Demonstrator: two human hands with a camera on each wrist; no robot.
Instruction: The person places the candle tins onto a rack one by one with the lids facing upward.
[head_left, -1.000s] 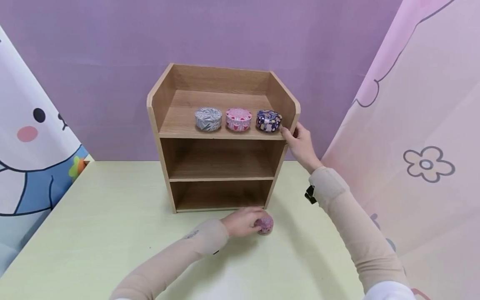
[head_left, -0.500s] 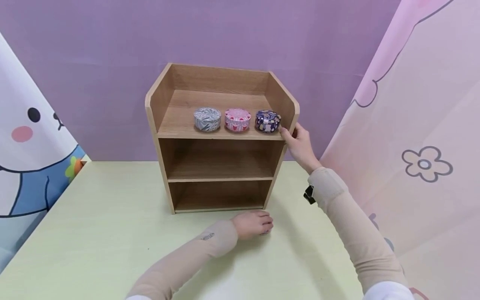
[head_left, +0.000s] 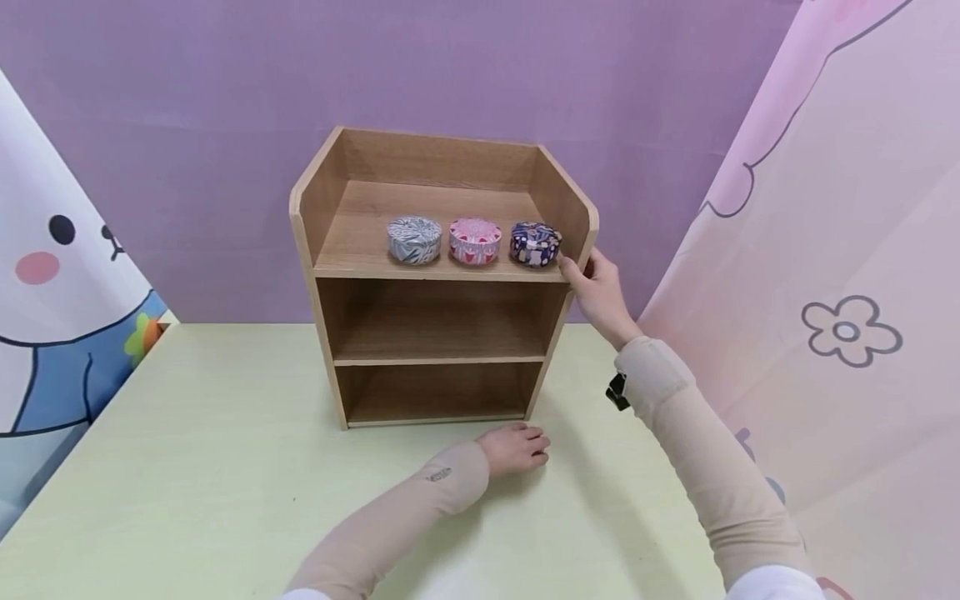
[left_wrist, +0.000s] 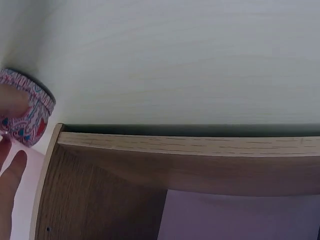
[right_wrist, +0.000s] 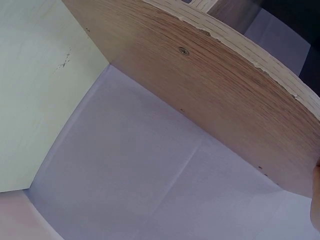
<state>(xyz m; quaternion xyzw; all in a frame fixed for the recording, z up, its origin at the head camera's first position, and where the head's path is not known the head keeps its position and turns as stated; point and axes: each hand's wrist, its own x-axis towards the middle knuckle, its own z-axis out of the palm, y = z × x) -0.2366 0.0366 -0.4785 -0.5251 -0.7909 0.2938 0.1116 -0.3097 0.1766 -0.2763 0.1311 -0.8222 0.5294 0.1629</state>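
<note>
A small wooden shelf unit [head_left: 438, 362] stands on the pale table. My right hand [head_left: 600, 296] grips its right side panel near the top board, thumb at the front edge, fingers behind. A fingertip [right_wrist: 316, 200] shows at the panel in the right wrist view. In front of the unit's lower right corner, my left hand [head_left: 516, 450] is curled over a round pink patterned tin [left_wrist: 35, 112]. The hand hides this tin in the head view; the left wrist view shows it between thumb and fingers, beside the unit's corner.
On the top board stand three round tins in a row: a grey leaf-patterned tin [head_left: 414, 241], a pink tin [head_left: 475, 242] and a dark blue floral tin [head_left: 535, 244]. A purple backdrop [head_left: 465, 67] hangs behind, with printed curtains [head_left: 847, 250] at both sides.
My left hand has moved right and closed over the pink tin on the table, which was partly visible a second ago. The right hand keeps its grip on the shelf unit.
</note>
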